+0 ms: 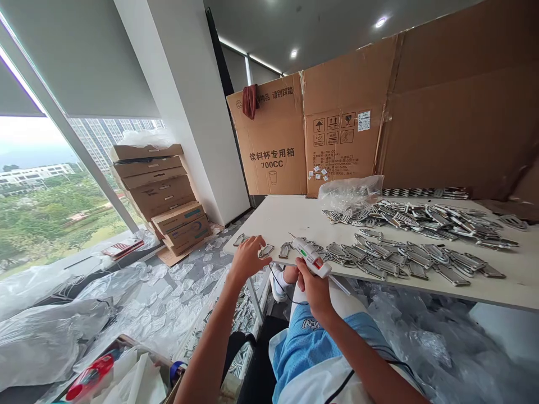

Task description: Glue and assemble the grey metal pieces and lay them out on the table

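Observation:
My right hand (314,289) grips a white hot glue gun (310,257), its thin nozzle aimed up and left over the table's near edge. A pale stick (339,285) sticks out behind it, and a green patch shows on its side. My left hand (248,258) is at the table's near left corner, thumb and fingers apart. Just by its fingertips lies a small grey metal frame piece (266,250); whether they touch is unclear. Another such piece (240,239) lies left of it, and one more (284,250) sits between my hands.
Many similar metal pieces (421,221) are heaped on the white table (290,216), with a clear plastic bag (351,191) behind. Cardboard panels (345,123) stand at the back. Stacked boxes (155,185) and plastic wrappers (164,303) are on the left; an open box with a red tape dispenser (90,379) is nearer.

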